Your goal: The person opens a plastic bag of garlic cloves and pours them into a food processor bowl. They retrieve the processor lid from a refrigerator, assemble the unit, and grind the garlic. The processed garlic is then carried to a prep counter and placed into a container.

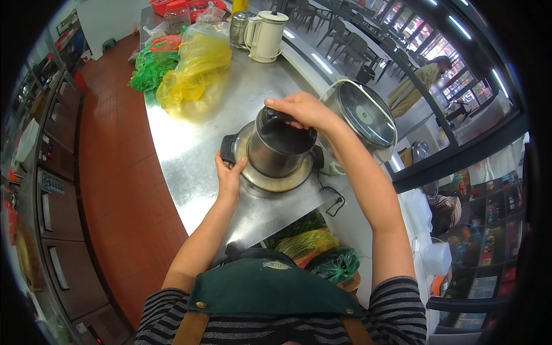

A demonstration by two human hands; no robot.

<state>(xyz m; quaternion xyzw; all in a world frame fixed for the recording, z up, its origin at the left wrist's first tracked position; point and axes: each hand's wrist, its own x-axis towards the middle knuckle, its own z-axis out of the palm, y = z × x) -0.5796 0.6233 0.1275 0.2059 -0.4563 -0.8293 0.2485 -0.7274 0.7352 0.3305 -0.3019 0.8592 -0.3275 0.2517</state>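
On the stainless steel table (189,194) stands a metal pot (276,186) with black side handles and a pale rim or lid. A steel cylindrical vessel with a black top (276,148) sits upright on the middle of it. My right hand (297,110) grips the black part at the top of the vessel from above. My left hand (230,174) holds the pot's left side by its black handle (228,148), thumb over the rim. Whether the vessel and the pot are joined cannot be told. A black cable (335,202) lies right of the pot.
A rice cooker with a glass lid (364,114) stands close at the right. Yellow (194,73) and green plastic bags (155,69), a cream electric kettle (267,36) and red baskets (196,5) are farther back. Bagged vegetables (310,246) lie below the near edge. A person (416,84) is beyond the glass.
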